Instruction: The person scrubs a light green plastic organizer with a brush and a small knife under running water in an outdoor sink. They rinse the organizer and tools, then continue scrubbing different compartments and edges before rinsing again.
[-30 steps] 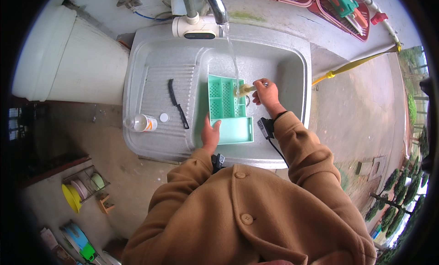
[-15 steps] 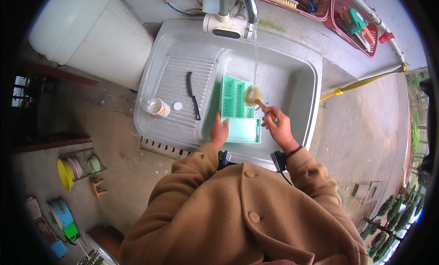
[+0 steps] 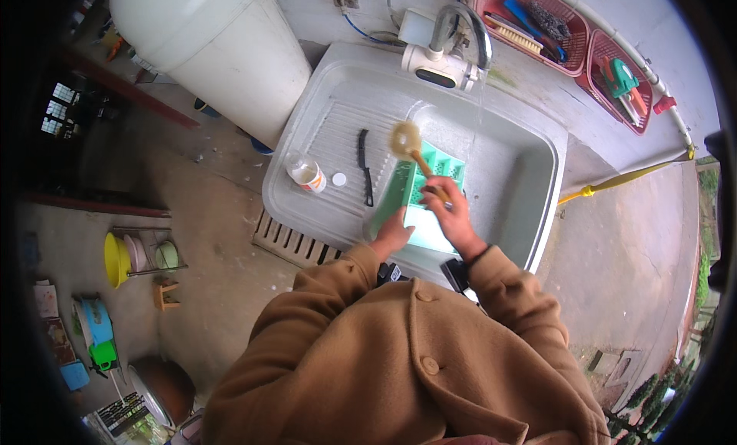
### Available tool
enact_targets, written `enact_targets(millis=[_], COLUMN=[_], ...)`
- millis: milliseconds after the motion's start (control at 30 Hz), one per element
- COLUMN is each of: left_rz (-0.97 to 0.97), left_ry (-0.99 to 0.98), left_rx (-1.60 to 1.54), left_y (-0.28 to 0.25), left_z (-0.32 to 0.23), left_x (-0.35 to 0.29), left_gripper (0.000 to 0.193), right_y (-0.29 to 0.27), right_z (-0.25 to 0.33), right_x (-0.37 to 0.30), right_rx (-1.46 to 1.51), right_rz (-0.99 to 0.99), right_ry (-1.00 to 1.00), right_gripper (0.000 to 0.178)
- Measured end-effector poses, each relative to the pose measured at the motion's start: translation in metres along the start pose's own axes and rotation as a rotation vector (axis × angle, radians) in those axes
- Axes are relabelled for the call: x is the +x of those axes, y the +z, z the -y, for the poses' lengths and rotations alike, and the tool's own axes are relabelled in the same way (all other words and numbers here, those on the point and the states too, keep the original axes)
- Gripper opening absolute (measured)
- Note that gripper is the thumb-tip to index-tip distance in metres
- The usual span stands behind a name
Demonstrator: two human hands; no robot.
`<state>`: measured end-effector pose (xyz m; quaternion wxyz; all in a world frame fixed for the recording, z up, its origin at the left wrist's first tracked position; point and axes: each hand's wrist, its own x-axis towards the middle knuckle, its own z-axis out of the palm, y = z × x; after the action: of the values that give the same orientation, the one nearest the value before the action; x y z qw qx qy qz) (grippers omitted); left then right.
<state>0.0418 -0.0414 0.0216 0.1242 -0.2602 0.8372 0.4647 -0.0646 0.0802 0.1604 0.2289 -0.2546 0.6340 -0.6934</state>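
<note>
So, the big gray sink [image 3: 503, 207] has a bumpy L side w/ a thin black tool [image 3: 365, 169], a jar [image 3: 305, 173] & a white cap [image 3: 338, 179]. Water runs from the tap [image 3: 483, 42]. The green tray [image 3: 445, 167] is in the deep part. The R hand [image 3: 454, 215] hides a bit of it, & some L fingers are hard to see. The brush [image 3: 415, 155] top is blurry; can't tell if it touches the tray. L hand [image 3: 393, 234] holds the tray's L edge; R hand, over the tray, is wrapped round the brush's stick.
</note>
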Motion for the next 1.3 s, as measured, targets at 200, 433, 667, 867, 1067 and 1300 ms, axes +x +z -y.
enact_targets(millis=[200,433,667,867,1067,1300], left_rz=[0.135,0.277,0.275,0.336,0.196,0.015], left_ry=[0.339,0.486,0.725,0.617,0.099,-0.146], left_rx=[-0.221,-0.064,-0.057,-0.076,-0.038,-0.208], left_y=[-0.014,-0.034,-0.023,-0.026,-0.019,0.007], left_z=[0.022,0.053,0.075,0.060,0.021,-0.007], left_x=[-0.006,-0.018,-0.003,0.008,0.011,0.032], left_gripper=[0.047,0.038,0.035,0.032,0.051,0.057], right_y=[0.095,0.122,0.106,0.084,0.011,-0.111], right_z=[-0.055,-0.091,-0.119,-0.122,-0.086,-0.073], right_x=[0.106,0.116,0.096,0.088,0.030,-0.022], right_rx=[-0.293,-0.973,-1.098,-0.809,-0.552,-0.999], right_rz=[0.229,0.168,0.135,-0.039,-0.250,-0.346], right_ry=[0.069,-0.197,0.443,0.469,0.279,0.502], right_gripper=[0.038,0.058,0.040,0.033,0.028,0.023])
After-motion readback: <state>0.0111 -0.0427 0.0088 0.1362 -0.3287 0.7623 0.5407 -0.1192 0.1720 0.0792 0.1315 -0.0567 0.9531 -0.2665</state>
